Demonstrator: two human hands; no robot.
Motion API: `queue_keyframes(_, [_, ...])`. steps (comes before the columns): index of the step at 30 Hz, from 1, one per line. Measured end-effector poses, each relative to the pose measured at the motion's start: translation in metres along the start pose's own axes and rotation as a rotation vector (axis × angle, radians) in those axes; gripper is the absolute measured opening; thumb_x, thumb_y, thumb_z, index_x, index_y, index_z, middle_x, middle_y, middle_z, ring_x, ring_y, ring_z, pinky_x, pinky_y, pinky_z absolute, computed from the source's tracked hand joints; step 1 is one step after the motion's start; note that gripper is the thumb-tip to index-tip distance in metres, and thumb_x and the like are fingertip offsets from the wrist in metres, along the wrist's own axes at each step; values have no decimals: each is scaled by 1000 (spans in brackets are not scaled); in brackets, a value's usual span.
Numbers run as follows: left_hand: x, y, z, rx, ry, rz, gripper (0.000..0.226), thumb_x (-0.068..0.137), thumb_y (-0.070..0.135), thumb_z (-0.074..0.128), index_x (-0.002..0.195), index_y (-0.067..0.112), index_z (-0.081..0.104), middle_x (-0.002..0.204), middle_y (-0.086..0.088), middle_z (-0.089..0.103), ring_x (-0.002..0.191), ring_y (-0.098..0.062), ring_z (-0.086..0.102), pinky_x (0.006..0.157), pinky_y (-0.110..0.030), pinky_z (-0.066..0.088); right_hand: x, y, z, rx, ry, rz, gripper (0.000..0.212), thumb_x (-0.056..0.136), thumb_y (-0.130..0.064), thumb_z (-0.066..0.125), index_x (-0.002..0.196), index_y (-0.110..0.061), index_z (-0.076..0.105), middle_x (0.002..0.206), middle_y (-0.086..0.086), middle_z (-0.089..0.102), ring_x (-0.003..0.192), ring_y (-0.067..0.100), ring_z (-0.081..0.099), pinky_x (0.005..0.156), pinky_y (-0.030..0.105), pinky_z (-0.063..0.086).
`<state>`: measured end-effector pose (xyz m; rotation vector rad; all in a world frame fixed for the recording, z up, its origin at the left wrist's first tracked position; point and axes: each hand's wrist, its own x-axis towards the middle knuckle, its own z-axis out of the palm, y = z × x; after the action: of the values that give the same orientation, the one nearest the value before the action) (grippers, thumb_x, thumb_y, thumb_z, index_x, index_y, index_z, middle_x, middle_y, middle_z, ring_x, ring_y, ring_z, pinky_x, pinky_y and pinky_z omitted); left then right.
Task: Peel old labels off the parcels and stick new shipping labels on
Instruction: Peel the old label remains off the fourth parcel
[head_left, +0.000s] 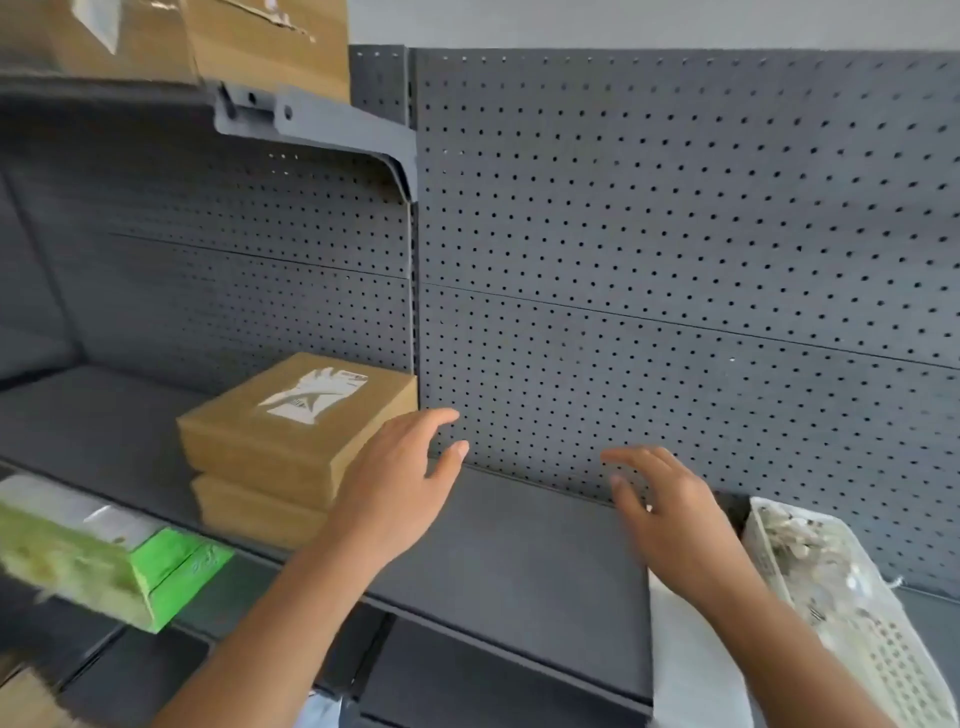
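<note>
Two flat parcels are stacked on the shelf (519, 545), against the pegboard (675, 260). The top parcel (291, 415) carries a half-torn white label (311, 397) on its upper face; the lower parcel (249, 506) shows only its side. The left hand (400, 483) hovers just right of the stack, fingers (441, 415) loosely spread and holding nothing. The right hand (670, 514) is well apart over bare shelf, fingers also spread and empty, slightly blurred. So the stack lies to the left of both hands, the left being much nearer. The top parcel sits skewed, a corner turned toward that hand. A basket (893, 670) of scraps stands at far right.
</note>
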<state>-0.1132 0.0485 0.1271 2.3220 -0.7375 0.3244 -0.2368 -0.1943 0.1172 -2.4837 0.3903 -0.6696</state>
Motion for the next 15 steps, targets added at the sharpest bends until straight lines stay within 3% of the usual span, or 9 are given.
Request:
queue_keyframes(3, [0,-24,-13,-8,66,-102,41,104,47,43,142,33,48,142,19,51,130,-4,47,97,-22,36,29,-16,27,51,-70,-96,25,99,-29,54,122,-33,62,123,-22,55,58,5,56,77,34,52])
queue_keyframes(6, [-5,-40,-30,69,152,-194,41,104,47,44,142,34,48,144,20,49,132,-5,46,95,-18,31,52,-31,50,107,-134,-173,26,100,-27,53,123,-34,61,125,-23,54,61,-5,55,78,34,52])
queue_keyframes(10, [-11,-55,-49,123,235,-318,38,104,48,44,140,38,48,130,18,56,119,-12,53,91,-26,39,74,-48,76,163,-194,-263,27,101,-29,52,126,-34,60,124,-25,53,50,2,51,72,33,53])
queue_keyframes(12, [-16,-64,-53,139,264,-364,36,103,48,44,138,40,49,114,17,57,111,-15,56,91,-32,46,81,-53,90,178,-228,-292,27,101,-30,52,127,-33,59,123,-25,53,56,-4,53,76,34,53])
queue_keyframes(15, [-22,-84,-56,134,289,-418,36,102,49,45,137,40,49,124,19,54,115,-12,55,97,-37,47,89,-65,111,196,-280,-331,28,101,-30,52,127,-33,59,125,-26,52,70,-20,53,79,30,51])
